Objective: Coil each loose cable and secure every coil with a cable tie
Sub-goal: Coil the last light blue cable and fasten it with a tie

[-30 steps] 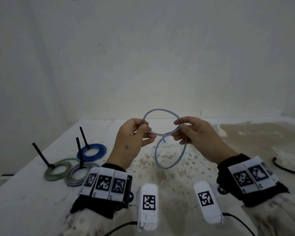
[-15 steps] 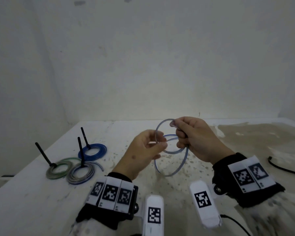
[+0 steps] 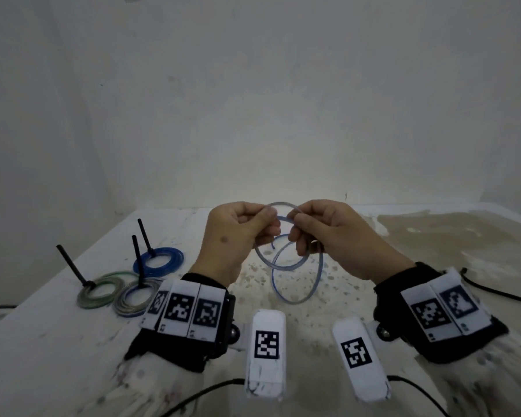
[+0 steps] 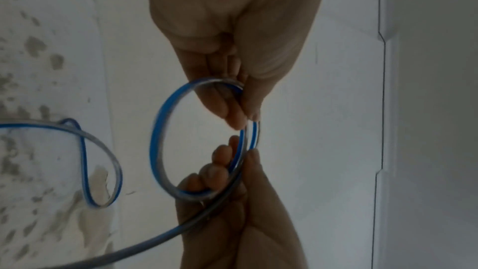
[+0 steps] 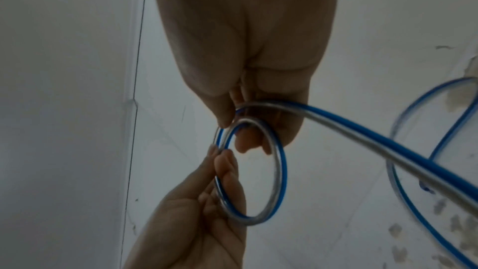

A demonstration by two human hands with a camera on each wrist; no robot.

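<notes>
A loose blue-and-clear cable hangs in loops above the table between my hands. My left hand pinches the top of a small loop with thumb and fingers. My right hand pinches the same loop close beside it, fingers curled round the strands. In the left wrist view the loop spans from my left hand down to my right hand. In the right wrist view the loop runs from my right hand to my left hand. A free end dangles below.
Three tied coils lie at the table's left: a blue coil, a green coil and a grey coil, each with a black tie tail sticking up. A black cable lies at the right. The stained white table meets a wall.
My hands have come close together and risen slightly. The one wide loop held at its sides is now a smaller doubled loop pinched at its top, with more cable gathered.
</notes>
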